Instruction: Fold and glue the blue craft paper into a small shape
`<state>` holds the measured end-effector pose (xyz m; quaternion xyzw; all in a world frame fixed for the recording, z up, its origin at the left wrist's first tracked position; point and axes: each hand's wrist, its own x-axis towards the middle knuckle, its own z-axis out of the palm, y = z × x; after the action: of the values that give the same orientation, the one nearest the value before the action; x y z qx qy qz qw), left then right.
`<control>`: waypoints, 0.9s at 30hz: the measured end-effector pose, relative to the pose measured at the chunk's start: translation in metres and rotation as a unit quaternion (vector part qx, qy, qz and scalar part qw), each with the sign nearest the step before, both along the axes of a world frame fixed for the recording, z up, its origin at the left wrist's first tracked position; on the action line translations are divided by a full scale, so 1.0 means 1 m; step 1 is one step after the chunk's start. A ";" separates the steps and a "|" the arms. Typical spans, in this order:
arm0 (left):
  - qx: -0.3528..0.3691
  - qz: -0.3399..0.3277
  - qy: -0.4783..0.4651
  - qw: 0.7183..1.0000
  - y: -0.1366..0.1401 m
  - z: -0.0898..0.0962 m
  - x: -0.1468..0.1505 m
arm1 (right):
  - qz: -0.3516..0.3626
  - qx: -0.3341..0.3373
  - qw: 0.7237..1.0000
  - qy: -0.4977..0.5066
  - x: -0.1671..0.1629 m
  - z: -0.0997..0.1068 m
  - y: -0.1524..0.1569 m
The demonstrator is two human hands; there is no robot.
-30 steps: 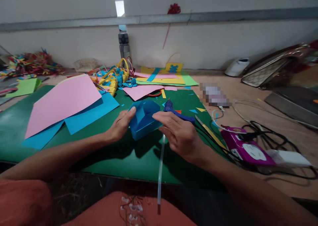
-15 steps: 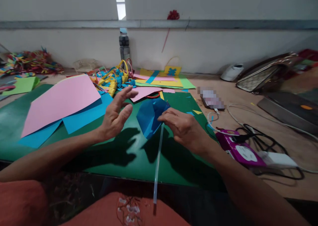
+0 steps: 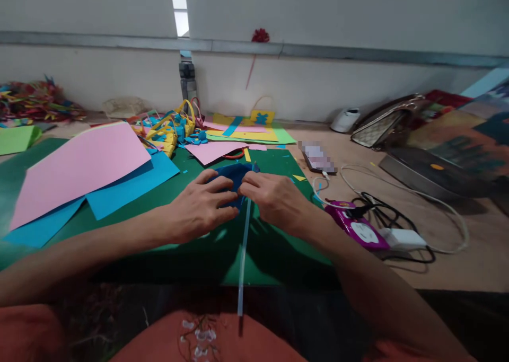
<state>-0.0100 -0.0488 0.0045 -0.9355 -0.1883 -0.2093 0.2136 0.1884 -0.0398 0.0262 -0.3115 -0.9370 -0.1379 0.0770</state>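
The right hand (image 3: 276,196) is pinching the blue folded paper (image 3: 237,173) near its right edge, its fingers closing firmly together. The left hand (image 3: 199,208) is covering the near left side of the paper with fingers spreading; I cannot tell whether they are gripping it. The paper is sitting between both hands, over the green mat (image 3: 274,163). A clear stick (image 3: 244,245) is extending from beside the right hand past the mat's near edge. On the worktop (image 3: 469,272), a purple power strip (image 3: 344,225) is lying to the right.
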 end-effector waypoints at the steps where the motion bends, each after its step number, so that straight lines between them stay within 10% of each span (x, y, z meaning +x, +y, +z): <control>1: 0.007 0.005 0.004 1.000 -0.001 -0.001 0.000 | 0.002 0.008 1.000 -0.002 -0.002 -0.001 0.000; 10: 0.067 0.089 -0.044 0.993 0.003 -0.016 -0.003 | 0.065 0.091 0.978 0.175 -0.005 -0.024 0.004; 15: -0.096 0.126 -0.210 0.965 0.023 -0.021 -0.011 | 0.036 0.075 0.943 0.323 0.001 -0.032 0.004; 21: -0.463 0.169 -0.405 0.770 0.019 -0.013 -0.008 | -0.007 -0.046 0.916 0.398 0.001 -0.044 0.005; 27: -0.582 0.157 -0.468 0.646 0.009 -0.007 -0.009 | 0.004 -0.062 0.912 0.406 -0.003 -0.050 -0.002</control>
<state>-0.0186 -0.0400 -0.0020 -0.6010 -0.4907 -0.4301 -0.4616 0.1851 -0.0417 -0.0243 -0.3407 -0.8332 0.0592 0.4316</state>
